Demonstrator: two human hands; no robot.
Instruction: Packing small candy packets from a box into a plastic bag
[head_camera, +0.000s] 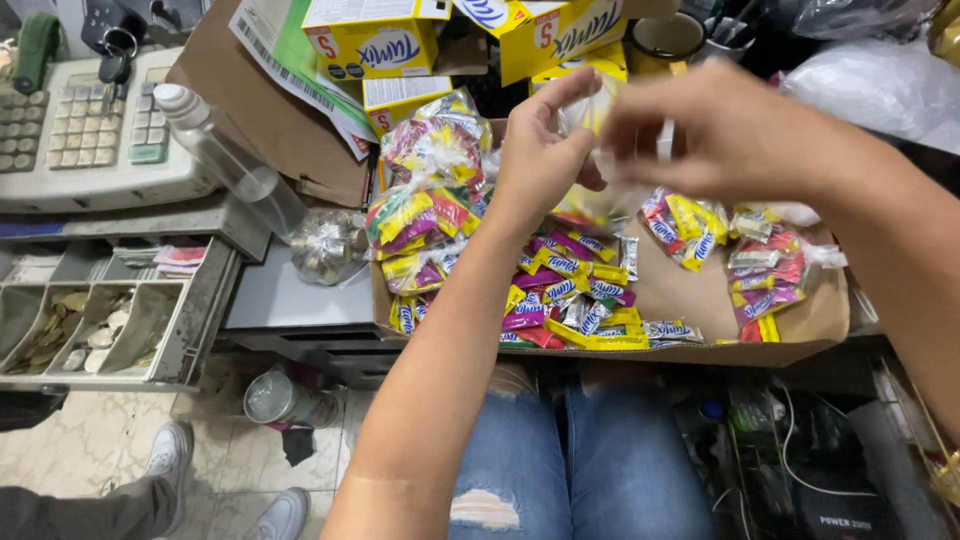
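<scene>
- Left hand (540, 150) raised, forearm running up from lower frame, fingers pinched on clear bag (590, 170) of candy.
- Right hand (730, 130) comes in from right, blurred, fingers closed at the bag's top.
- Bag sits between both hands, above cardboard tray (700, 300); contents mostly hidden by hands.
- Loose wrapped candies (570, 290) lie below hands; tied candy bags (425, 190) left of left hand.
- Right forearm cut off at frame edge.
</scene>
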